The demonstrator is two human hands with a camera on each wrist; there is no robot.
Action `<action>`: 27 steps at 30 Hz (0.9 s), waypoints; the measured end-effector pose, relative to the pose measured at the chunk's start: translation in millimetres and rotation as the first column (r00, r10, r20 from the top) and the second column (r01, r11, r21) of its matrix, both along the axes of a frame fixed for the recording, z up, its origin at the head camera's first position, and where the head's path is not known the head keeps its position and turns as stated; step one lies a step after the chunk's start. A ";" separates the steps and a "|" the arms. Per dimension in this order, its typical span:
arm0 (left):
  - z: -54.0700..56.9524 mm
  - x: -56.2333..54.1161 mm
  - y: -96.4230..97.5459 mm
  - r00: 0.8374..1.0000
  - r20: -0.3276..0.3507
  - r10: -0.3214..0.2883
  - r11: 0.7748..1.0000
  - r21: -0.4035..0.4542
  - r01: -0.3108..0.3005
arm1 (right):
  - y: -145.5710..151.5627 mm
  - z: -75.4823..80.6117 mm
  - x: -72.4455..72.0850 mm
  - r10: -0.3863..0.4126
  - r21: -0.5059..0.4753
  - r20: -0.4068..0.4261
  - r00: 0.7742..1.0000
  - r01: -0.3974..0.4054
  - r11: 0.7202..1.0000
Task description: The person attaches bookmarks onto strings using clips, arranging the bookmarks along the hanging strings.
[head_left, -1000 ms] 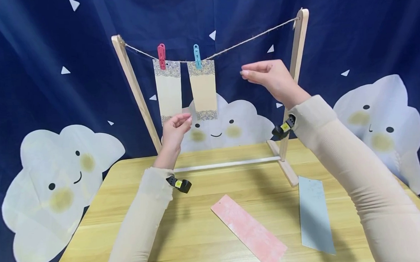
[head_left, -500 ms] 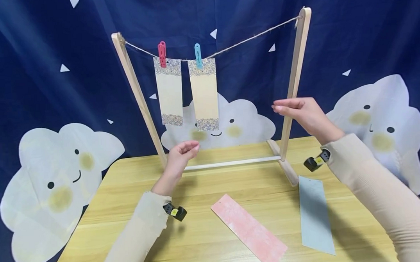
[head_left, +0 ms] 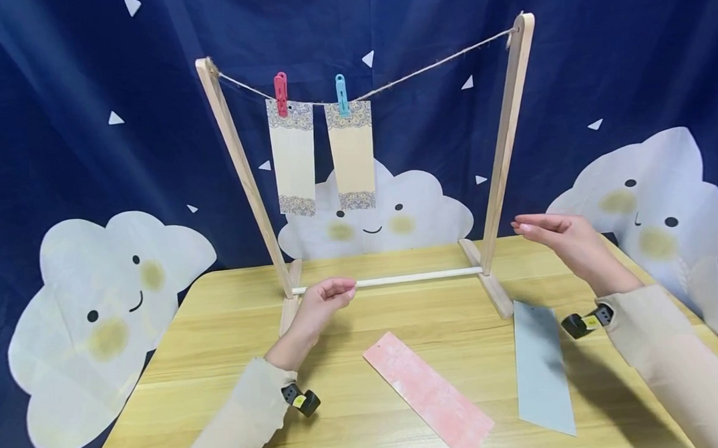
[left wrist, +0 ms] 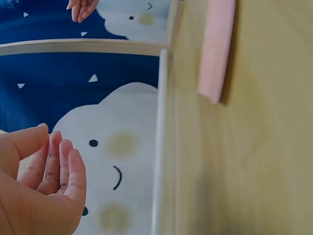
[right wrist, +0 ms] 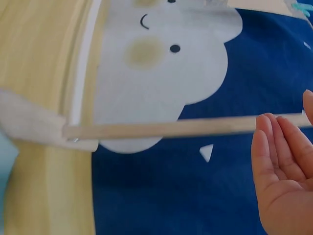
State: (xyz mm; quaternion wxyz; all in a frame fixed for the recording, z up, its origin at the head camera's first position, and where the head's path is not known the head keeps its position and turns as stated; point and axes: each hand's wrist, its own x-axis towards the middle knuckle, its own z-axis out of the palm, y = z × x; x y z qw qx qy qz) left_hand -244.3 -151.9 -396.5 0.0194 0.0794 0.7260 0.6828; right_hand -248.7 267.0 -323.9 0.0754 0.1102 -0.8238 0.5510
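A white card (head_left: 293, 161) with a lace-pattern border hangs from the twine (head_left: 442, 62) under a red clothespin (head_left: 281, 95). To its right a cream card (head_left: 353, 159) hangs under a blue clothespin (head_left: 342, 95). My left hand (head_left: 316, 314) is over the table in front of the frame's white crossbar, its fingers loosely bent and holding nothing. My right hand (head_left: 567, 245) hovers right of the wooden post, palm free in the right wrist view. Flat on the table lie a pink card (head_left: 428, 393) and a pale blue card (head_left: 543, 369), the blue one below my right hand.
The wooden frame has a left post (head_left: 245, 179), a right post (head_left: 508, 147), feet, and a white crossbar (head_left: 418, 277) low between them. It stands toward the back of the wooden table (head_left: 203, 384). A dark blue curtain (head_left: 117, 54) with cloud faces hangs behind.
Both hands have come down from the hanging cards. The left dropped toward the crossbar level; the right moved down and to the right, away from the twine. The cards sway slightly.
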 end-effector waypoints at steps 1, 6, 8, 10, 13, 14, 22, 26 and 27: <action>-2.4 1.8 0.7 1.000 0.004 -0.008 1.000 -0.006 0.008 | 4.5 -3.4 3.3 -0.009 0.000 0.001 1.000 0.009 1.000; -14.7 8.7 4.5 0.997 0.025 -0.070 0.997 -0.029 0.071 | 27.8 -19.0 20.2 -0.029 -0.068 0.008 1.000 0.029 0.997; -19.3 10.9 6.2 0.994 0.033 -0.100 0.994 -0.044 0.101 | 37.1 -24.5 26.9 -0.027 -0.102 0.034 0.999 0.030 0.994; -24.5 12.7 7.8 0.991 0.041 -0.126 0.990 -0.062 0.128 | 46.2 -30.0 33.9 -0.026 -0.105 0.076 0.997 0.034 0.994; -32.0 14.7 9.1 0.983 0.044 -0.177 0.981 -0.075 0.180 | 58.4 -37.8 44.6 -0.053 -0.048 0.131 0.990 0.060 0.997; -34.4 15.1 9.3 0.980 0.041 -0.195 0.977 -0.078 0.198 | 62.8 -40.4 48.2 -0.057 -0.022 0.141 0.988 0.061 0.998; -42.5 20.6 9.4 0.960 0.068 -0.273 0.958 -0.074 0.278 | 100.2 -64.6 64.3 0.021 -0.126 0.126 0.992 -0.005 0.992; -43.2 22.8 8.2 0.957 0.075 -0.279 0.954 -0.096 0.285 | 116.7 -78.8 67.6 0.106 -0.271 0.111 0.988 -0.073 0.960; -43.5 23.1 7.8 0.957 0.076 -0.281 0.953 -0.099 0.287 | 120.4 -81.7 68.4 0.099 -0.257 0.110 0.989 -0.068 0.964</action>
